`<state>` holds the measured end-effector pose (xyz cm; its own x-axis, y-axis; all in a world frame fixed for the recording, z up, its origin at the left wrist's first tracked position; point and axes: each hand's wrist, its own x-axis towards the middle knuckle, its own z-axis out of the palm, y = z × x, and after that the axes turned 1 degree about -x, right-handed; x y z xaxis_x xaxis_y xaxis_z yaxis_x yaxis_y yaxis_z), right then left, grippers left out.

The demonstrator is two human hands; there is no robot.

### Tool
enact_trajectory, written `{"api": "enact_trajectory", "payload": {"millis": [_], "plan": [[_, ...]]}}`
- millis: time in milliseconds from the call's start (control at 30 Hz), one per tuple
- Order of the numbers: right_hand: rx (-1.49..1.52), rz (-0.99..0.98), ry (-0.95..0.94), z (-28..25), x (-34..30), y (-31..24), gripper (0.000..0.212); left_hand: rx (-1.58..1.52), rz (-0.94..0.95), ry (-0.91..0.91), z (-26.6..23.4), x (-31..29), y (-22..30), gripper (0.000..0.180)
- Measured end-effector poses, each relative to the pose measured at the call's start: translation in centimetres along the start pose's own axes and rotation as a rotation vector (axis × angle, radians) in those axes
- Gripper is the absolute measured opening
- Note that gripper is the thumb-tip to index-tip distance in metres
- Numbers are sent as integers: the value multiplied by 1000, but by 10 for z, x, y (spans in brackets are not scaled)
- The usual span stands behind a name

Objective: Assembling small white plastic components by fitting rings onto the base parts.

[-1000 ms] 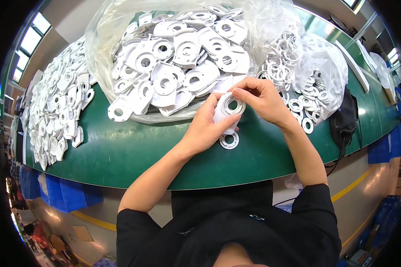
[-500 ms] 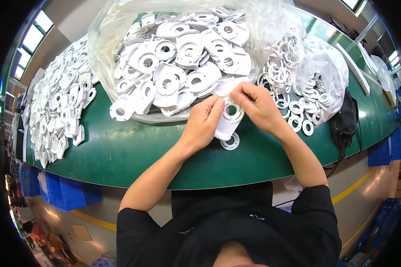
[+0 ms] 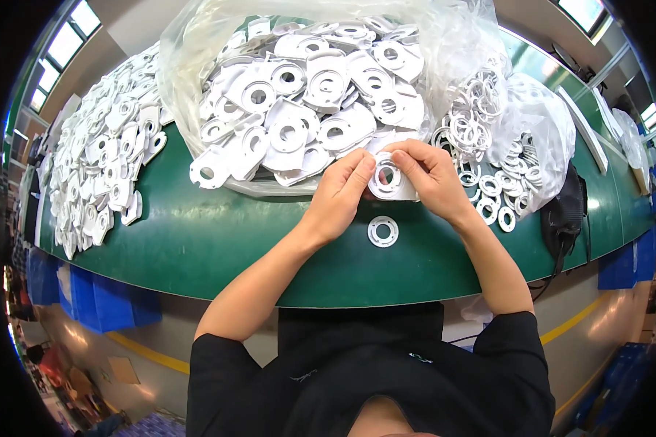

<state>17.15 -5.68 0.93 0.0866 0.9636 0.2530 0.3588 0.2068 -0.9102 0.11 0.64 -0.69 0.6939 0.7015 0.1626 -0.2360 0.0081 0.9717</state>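
1. The left hand [image 3: 340, 195] reaches forward from a bare forearm, fingertips pinched together.
2. The right hand [image 3: 431, 177] faces it, fingers curled, thumb pressed close beside the left hand's fingertips.

The fingers of the left hand [image 3: 340, 195] and right hand [image 3: 431, 173] covered the edges of the white plate [image 3: 388, 180]. The clear bag [image 3: 310, 87] ran off the top edge, burying the lower parts inside.

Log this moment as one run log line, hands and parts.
left hand: gripping white plate part | right hand: gripping same part | white ring: lying on green table below hands | clear bag of plates: behind hands
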Motion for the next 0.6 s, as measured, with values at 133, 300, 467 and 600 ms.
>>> {"api": "enact_trajectory", "payload": {"millis": [133,300,467,600], "plan": [[-110,-78,0,-3,0,0,20,195,-35,26,-3,-1,0,28],[-244,-89,47,0,-5,-8,16,429,62,50,-9,3,0,28],[-216,-95,69,5,-7,-3,17,374,24,13,-12,4,-5,28],[110,90,116,11,-6,-4,20,108,-76,141,0,0,6,22]]}}
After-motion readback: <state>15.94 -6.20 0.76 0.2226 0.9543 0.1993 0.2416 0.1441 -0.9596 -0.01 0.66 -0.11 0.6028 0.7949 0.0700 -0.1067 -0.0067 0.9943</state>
